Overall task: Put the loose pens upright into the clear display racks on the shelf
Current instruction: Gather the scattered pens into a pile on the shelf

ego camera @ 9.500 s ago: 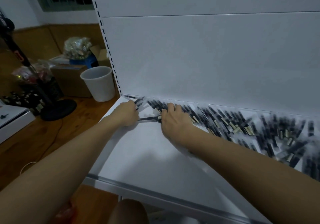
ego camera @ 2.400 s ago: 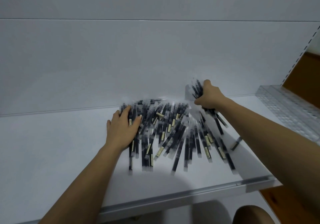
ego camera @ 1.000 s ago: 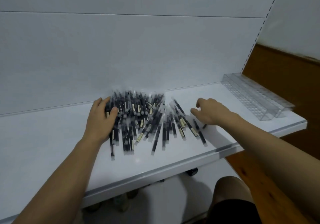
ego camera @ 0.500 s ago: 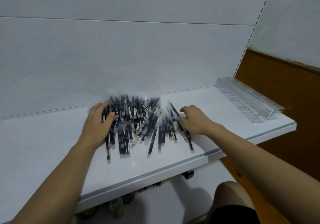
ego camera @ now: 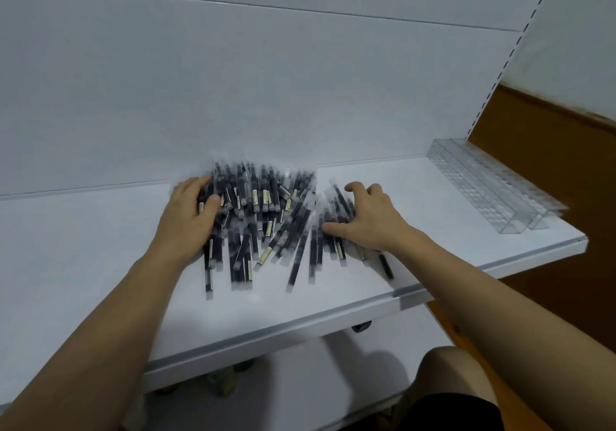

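pens (ego camera: pixel 263 224) heaped mid-frame on shelf (ego camera: pixel 83 247), long axes mostly near-to-far | left hand (ego camera: pixel 186 217) flat on heap's left edge, right hand (ego camera: pixel 370 217) splayed on right edge, neither gripping | racks (ego camera: pixel 493 190) far right, nearer right hand

Pens (ego camera: pixel 263 217) blurry, esp. at pile's back nr shelf (ego camera: pixel 83 247) rear edge; labels too small to read. Left hand (ego camera: pixel 186 219) lies flat over pile's left side, right hand (ego camera: pixel 371 222) over its right, so pens under both palms are hidden. Clear racks (ego camera: pixel 483 190) at shelf's right end smeared, cells can't be counted. Shelf's left end cut off. Stuff (ego camera: pixel 221 382) below front edge: just blur.
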`<state>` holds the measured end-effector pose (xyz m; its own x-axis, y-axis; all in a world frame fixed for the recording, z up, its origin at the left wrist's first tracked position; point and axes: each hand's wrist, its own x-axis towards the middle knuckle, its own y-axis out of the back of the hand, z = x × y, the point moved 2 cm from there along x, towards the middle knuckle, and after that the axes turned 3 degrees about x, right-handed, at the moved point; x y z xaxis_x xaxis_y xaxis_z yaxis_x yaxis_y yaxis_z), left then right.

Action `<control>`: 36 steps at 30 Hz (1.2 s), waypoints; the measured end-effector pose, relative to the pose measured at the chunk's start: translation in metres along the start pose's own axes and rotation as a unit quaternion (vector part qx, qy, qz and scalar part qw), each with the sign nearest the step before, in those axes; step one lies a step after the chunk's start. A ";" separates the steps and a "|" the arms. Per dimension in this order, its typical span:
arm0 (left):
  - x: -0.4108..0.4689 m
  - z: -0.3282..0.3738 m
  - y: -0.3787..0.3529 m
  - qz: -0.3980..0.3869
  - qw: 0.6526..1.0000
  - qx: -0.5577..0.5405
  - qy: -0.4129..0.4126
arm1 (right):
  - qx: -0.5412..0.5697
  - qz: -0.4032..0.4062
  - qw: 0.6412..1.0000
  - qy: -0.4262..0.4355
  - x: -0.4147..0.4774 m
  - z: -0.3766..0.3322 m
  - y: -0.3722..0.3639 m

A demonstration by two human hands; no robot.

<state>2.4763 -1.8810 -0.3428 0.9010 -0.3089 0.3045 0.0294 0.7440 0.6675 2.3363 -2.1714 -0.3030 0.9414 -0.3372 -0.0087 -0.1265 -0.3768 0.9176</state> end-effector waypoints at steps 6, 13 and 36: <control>0.000 -0.001 -0.001 0.003 1.000 -0.001 0.001 | -0.013 -0.050 0.996 -0.074 0.017 -0.004 -0.010; 0.000 0.000 -0.001 -0.007 1.000 0.002 0.006 | -0.034 -0.064 0.992 -0.107 0.046 -0.005 -0.001; -0.001 0.000 0.008 0.060 0.975 -0.187 0.108 | 0.182 -0.096 0.978 0.022 0.061 -0.137 0.017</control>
<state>2.4760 -1.8747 -0.3383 0.9766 -0.1042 0.1881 0.0371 0.9432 0.3301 2.4344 -2.0803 -0.2340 0.9701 -0.1958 -0.1434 -0.0408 -0.7141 0.6988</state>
